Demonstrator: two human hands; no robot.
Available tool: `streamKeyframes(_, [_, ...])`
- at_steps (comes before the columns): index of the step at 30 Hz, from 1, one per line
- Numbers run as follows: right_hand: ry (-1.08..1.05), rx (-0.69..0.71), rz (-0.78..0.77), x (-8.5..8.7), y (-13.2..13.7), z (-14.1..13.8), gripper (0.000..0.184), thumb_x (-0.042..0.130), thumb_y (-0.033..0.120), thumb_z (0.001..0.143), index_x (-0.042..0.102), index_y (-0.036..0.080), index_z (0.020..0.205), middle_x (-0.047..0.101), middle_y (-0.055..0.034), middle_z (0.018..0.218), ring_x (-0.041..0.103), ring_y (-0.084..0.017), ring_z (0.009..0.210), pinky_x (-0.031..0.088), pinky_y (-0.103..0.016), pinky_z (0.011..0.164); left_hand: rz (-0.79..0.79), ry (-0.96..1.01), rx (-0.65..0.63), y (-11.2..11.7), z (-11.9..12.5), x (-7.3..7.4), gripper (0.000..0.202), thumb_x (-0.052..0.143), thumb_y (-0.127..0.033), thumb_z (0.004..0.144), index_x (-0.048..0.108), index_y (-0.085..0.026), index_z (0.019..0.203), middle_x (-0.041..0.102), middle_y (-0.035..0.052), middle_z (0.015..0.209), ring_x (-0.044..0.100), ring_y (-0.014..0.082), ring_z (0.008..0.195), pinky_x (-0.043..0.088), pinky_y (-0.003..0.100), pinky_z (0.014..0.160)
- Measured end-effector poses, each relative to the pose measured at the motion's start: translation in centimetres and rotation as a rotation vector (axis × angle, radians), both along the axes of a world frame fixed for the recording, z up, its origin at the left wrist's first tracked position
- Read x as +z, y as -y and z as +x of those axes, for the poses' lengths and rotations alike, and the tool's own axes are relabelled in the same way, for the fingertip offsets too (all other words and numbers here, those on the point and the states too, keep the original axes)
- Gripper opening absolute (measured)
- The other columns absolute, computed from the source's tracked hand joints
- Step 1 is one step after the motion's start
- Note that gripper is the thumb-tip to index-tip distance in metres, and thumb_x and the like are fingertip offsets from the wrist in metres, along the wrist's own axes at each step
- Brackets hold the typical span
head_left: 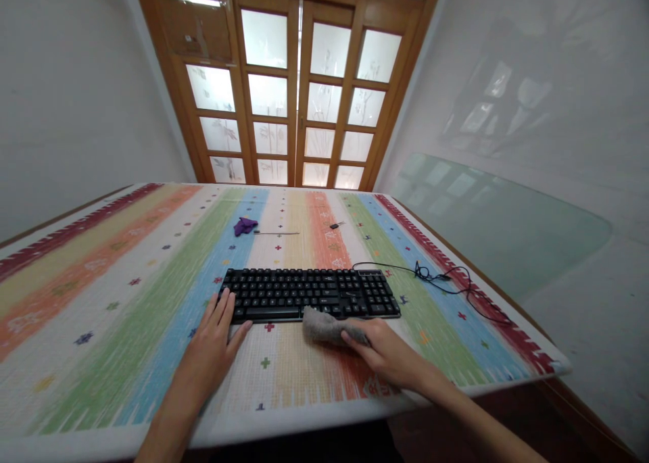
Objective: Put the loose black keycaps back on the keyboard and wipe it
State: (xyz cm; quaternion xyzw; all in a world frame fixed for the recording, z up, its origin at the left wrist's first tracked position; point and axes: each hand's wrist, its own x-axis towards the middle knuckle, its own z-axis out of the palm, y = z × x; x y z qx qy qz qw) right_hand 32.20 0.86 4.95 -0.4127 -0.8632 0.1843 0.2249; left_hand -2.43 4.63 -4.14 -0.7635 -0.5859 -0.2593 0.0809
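Observation:
A black keyboard (309, 293) lies on a table covered with a striped, many-coloured cloth (126, 301). My left hand (215, 334) rests flat beside the keyboard's left end, fingers stretched out and touching its corner. My right hand (388, 351) grips a grey cloth (324, 326) that lies against the keyboard's front edge, near its middle.
The keyboard's black cable (446, 280) trails in loops toward the table's right edge. Farther back lie a small purple cloth (245, 226), a thin rod (278, 232) and a small dark object (334, 226). Wooden glazed doors (299, 91) stand behind the table.

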Motion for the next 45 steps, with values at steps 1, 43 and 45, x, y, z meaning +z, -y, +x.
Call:
streamKeyframes(1, [-0.049, -0.032, -0.021, 1.1, -0.7, -0.1, 0.035, 0.041, 0.034, 0.103, 0.073, 0.021, 0.097, 0.075, -0.0039, 0.085, 0.069, -0.019, 0.072, 0.058, -0.03, 0.069, 0.001, 0.002, -0.003, 0.0, 0.0, 0.0, 0.069, 0.04, -0.05, 0.097, 0.035, -0.008, 0.151, 0.041, 0.0177, 0.154, 0.03, 0.0338, 0.147, 0.038, 0.055, 0.114])
streamKeyframes(43, [0.349, -0.295, -0.006, 3.7, -19.3, 18.4, 0.059, 0.062, 0.055, 0.088, 0.06, 0.021, 0.136, 0.051, -0.0116, 0.147, 0.049, -0.032, 0.135, 0.034, -0.053, 0.116, 0.02, 0.071, -0.038, 0.3, -0.6, -0.4, 0.071, 0.045, -0.046, 0.096, 0.021, -0.02, 0.158, 0.039, 0.0107, 0.157, 0.029, 0.0324, 0.148, 0.04, 0.056, 0.114])
streamKeyframes(45, [0.446, -0.429, -0.07, 2.0, -16.3, 22.8, 0.077, 0.071, 0.058, 0.078, 0.057, 0.015, 0.14, 0.049, -0.0184, 0.147, 0.044, -0.036, 0.137, 0.034, -0.053, 0.116, 0.012, 0.075, -0.041, 0.2, -0.7, -0.5, 0.071, 0.045, -0.046, 0.095, 0.023, -0.02, 0.158, 0.04, 0.0106, 0.156, 0.03, 0.0328, 0.147, 0.039, 0.056, 0.114])
